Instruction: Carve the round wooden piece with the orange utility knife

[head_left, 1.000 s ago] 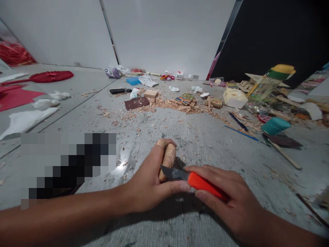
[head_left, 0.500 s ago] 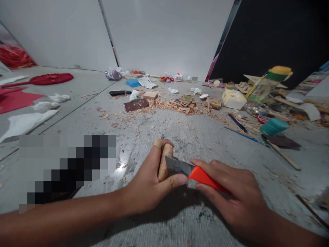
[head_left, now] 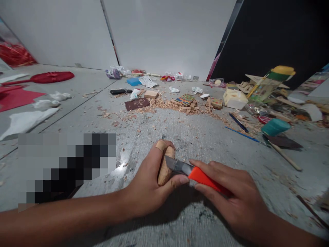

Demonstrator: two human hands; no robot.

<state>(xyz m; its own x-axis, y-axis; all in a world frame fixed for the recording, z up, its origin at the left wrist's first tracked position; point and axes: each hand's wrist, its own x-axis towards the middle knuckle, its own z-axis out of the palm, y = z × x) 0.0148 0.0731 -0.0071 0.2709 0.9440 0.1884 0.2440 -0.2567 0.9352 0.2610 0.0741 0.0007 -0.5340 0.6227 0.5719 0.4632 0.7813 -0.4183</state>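
Observation:
My left hand grips a short rounded piece of pale wood just above the grey floor, thumb stretched under the knife blade, a plaster on the forefinger tip. My right hand holds an orange-handled utility knife. Its grey blade rests against the right side of the wood.
Wood shavings and small wood blocks lie ahead. A brown sanding sheet, white block, teal tub, blue pencil and a stick clutter the right. Red paper and white tissue lie left. A blurred patch covers the lower left.
The knife blade has slid up along the wood from its lower end to its middle. My left hand turned the wood slightly and stays in place.

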